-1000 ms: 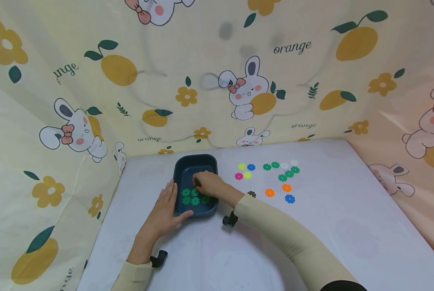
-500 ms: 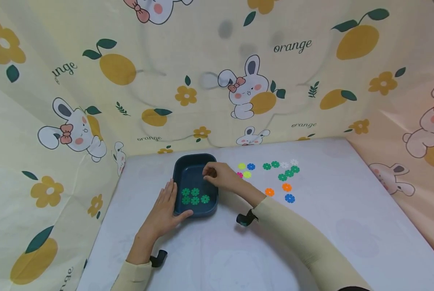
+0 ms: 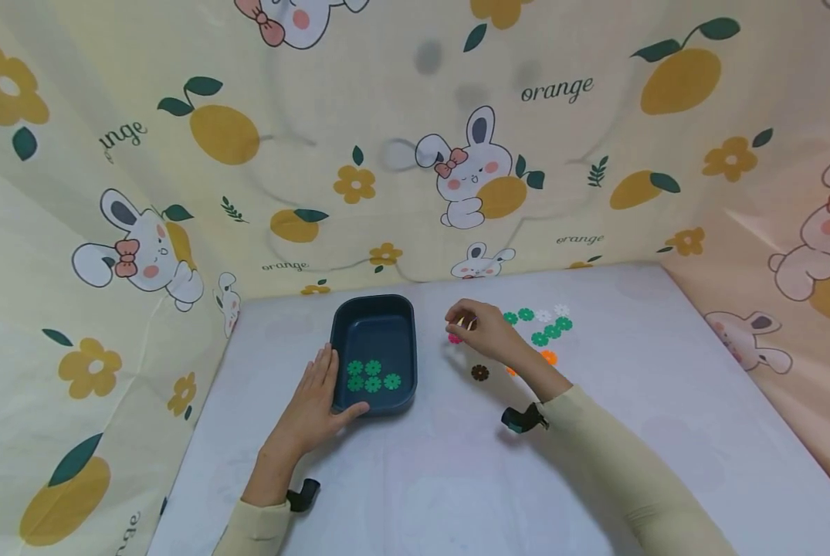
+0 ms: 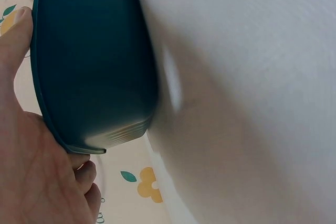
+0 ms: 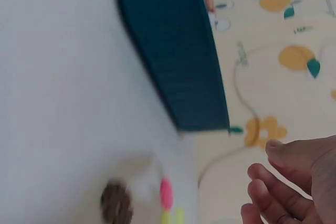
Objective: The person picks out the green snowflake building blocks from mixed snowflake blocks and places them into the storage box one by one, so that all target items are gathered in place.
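Observation:
My left hand (image 3: 310,413) lies along the left side of the dark blue tray (image 3: 415,347), fingers straight at the side and thumb across its front corner; in the left wrist view the hand (image 4: 42,166) touches the tray wall (image 4: 94,61). Several green flower-shaped pieces (image 3: 373,383) lie in the tray's front half. Right of the tray, my right hand (image 3: 484,332) is over small pieces, partly covering them, beside a pink one (image 3: 454,338). The right wrist view shows this hand (image 5: 294,182) with fingers loosely bent, thumb apart, nothing held.
A brown piece (image 3: 480,373) lies between tray and right forearm. Farther right are green pieces (image 3: 552,331), white ones (image 3: 561,310) and an orange one (image 3: 549,357). A patterned cloth (image 3: 387,193) hangs behind the white table (image 3: 415,494).
My right hand has moved from inside the tray, up past its right rim, to the loose pieces on the right. My left hand and the tray stay in place.

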A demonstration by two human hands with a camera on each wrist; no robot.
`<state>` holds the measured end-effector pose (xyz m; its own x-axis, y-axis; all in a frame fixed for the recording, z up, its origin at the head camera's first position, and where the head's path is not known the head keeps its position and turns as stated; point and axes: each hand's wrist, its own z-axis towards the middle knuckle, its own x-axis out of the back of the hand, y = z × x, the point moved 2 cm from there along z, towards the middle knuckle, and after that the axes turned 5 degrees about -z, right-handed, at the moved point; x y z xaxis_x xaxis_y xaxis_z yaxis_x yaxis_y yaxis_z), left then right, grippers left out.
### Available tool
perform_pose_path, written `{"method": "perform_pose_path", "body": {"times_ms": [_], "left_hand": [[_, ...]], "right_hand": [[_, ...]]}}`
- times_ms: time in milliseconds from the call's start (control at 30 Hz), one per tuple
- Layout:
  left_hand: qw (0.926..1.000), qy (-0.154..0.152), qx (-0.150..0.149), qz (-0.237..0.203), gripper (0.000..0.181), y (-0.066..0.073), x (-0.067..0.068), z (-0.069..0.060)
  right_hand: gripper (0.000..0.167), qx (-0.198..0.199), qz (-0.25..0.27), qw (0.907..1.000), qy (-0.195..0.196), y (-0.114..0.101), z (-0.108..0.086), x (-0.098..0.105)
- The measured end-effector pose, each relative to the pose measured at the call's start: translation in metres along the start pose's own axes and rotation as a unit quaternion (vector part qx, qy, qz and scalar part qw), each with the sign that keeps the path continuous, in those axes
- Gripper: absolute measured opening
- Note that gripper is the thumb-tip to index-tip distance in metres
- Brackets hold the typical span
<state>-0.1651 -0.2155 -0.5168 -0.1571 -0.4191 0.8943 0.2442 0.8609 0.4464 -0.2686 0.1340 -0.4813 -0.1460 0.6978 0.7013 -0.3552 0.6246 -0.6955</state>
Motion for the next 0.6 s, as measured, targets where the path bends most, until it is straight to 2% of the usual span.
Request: {"method": "perform_pose_path", "body": {"times_ms": [367, 600], "left_hand": [[1.0, -0.003, 0.002, 0.0, 0.122, 0.0, 0.001, -0.001], [0.9999, -0.007, 0.006, 0.004, 0.122, 0.0, 0.0, 0.0]], "right_hand": [[0.027, -0.076, -0.037, 0.9963, 0.013, 0.06, -0.036, 0.039], [0.029, -0.141, -0.049, 0.9889, 0.004, 0.09, -0.059, 0.056]]}}
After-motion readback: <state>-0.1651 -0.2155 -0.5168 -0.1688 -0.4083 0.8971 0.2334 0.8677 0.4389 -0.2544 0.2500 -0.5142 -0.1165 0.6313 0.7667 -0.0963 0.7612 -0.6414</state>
